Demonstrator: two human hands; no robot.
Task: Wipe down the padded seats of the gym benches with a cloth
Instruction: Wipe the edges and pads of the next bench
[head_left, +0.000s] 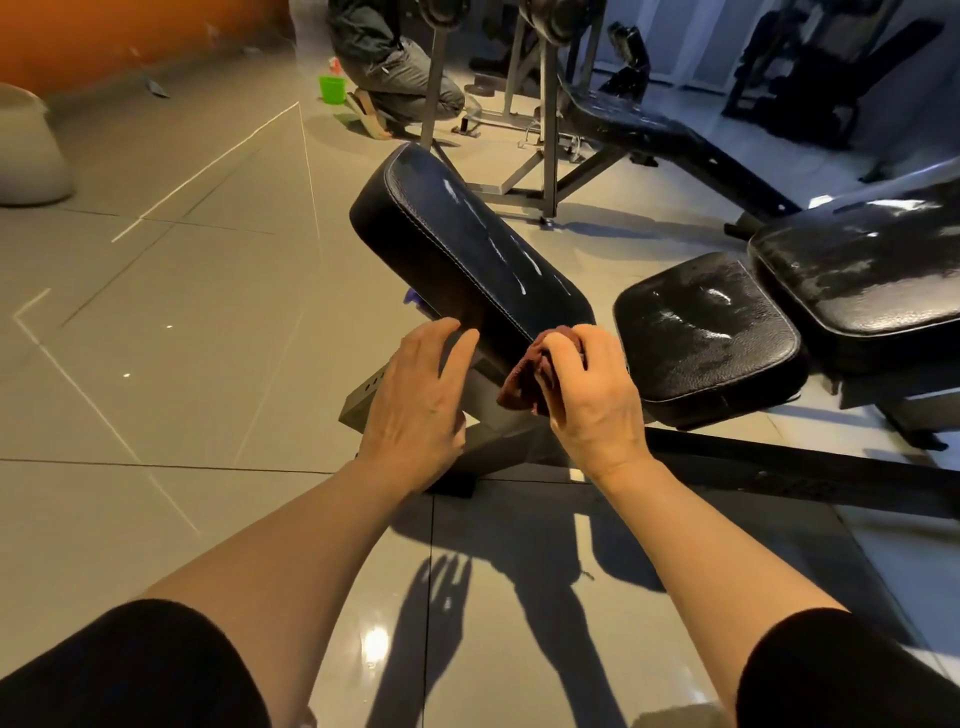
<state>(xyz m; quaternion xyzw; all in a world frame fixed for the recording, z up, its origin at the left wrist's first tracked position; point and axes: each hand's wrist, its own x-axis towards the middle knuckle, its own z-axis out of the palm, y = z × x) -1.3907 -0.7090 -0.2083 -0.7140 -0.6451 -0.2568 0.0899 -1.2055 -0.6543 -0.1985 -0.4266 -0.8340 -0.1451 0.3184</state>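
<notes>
Green bucket (332, 89) upper centre-left, beside a crouching person (387, 62). Left hand (415, 400) mid-frame, fingers straight, tips resting at near edge of tilted black padded seat (462, 244) (wet streaks on top). Right hand (592, 395) just right of it, hands apart, fingers curled round a maroon cloth (524, 376), bunched against seat's lower right corner. Second padded seat (711, 332) further right, its longer back pad (872, 270) at right edge. Grey tiled floor (156, 364) below.
</notes>
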